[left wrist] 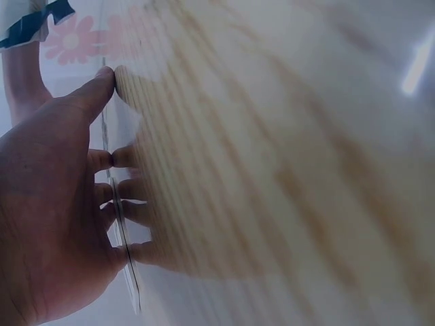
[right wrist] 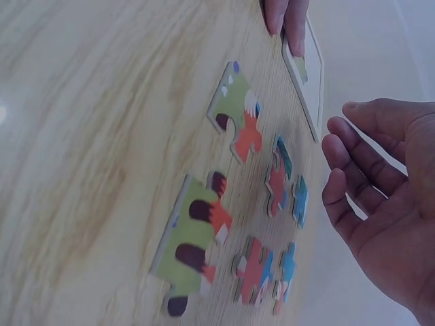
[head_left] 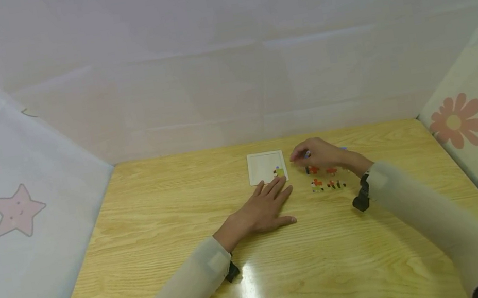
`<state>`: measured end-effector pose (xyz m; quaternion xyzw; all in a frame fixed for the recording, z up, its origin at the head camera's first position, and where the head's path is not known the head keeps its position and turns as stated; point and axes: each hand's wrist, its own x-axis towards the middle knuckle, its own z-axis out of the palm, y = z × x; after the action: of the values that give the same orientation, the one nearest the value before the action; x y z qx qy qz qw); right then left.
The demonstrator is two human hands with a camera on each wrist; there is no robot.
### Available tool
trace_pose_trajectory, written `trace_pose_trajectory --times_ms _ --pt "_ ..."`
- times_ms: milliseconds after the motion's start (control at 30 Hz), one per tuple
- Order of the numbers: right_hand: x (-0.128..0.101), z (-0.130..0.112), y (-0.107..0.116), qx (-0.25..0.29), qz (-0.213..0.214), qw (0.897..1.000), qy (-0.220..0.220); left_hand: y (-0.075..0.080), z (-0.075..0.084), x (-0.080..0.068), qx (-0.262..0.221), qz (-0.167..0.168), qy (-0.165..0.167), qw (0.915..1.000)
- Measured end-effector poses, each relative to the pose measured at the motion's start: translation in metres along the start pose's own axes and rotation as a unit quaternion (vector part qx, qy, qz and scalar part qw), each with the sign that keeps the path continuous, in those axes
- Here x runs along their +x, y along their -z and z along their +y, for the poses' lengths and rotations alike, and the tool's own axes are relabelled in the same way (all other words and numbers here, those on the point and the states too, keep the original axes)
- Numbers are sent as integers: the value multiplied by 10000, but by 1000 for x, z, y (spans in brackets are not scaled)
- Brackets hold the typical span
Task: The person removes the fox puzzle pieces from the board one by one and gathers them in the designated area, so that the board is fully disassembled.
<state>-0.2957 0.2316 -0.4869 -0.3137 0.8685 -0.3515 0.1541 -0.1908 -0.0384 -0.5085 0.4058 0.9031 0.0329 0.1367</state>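
My left hand [head_left: 267,209] lies flat on the table, fingers spread, fingertips at the near edge of a white square puzzle tray [head_left: 250,170]. One yellow-green puzzle piece [head_left: 279,171] sits in the tray's near right corner. To the right of the tray, my right hand [head_left: 315,153] hovers with fingers loosely bent; in the right wrist view nothing shows between its thumb and fingers. Below it several loose jigsaw pieces lie apart, among them a green and orange piece [right wrist: 234,109], a green piece with dark brown shapes [right wrist: 187,251] and a red and blue piece [right wrist: 253,270].
The wooden table [head_left: 159,208] carries the tray and pieces near its back edge. Pale cloth walls [head_left: 208,70] enclose the back and both sides, printed with a pink star [head_left: 19,211] at left and flowers [head_left: 456,121] at right.
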Motion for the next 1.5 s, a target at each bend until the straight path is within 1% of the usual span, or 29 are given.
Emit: trace_pose_trajectory --times_ms 267,433,700,800,967,1200,1500 --pt "13 0 -8 294 -34 9994 -165 0 1 0 54 -46 -1 10000" --pt "20 -1 -12 315 -56 9993 -202 -2 2 1 78 -49 9 10000" --pt "28 -1 -17 176 -135 9998 14 -5 2 3 90 -9 14 10000" --pt "30 -1 -18 209 -123 9997 -20 -3 3 3 85 -37 -1 10000" --pt "34 1 -23 104 -102 9999 -15 -2 4 3 78 -82 10 9999" --pt "36 1 -23 -64 -225 9995 230 -1 1 3 36 -44 -15 10000" --pt "35 -1 -25 -92 -232 9995 176 3 -1 1 -47 -63 -94 9999"
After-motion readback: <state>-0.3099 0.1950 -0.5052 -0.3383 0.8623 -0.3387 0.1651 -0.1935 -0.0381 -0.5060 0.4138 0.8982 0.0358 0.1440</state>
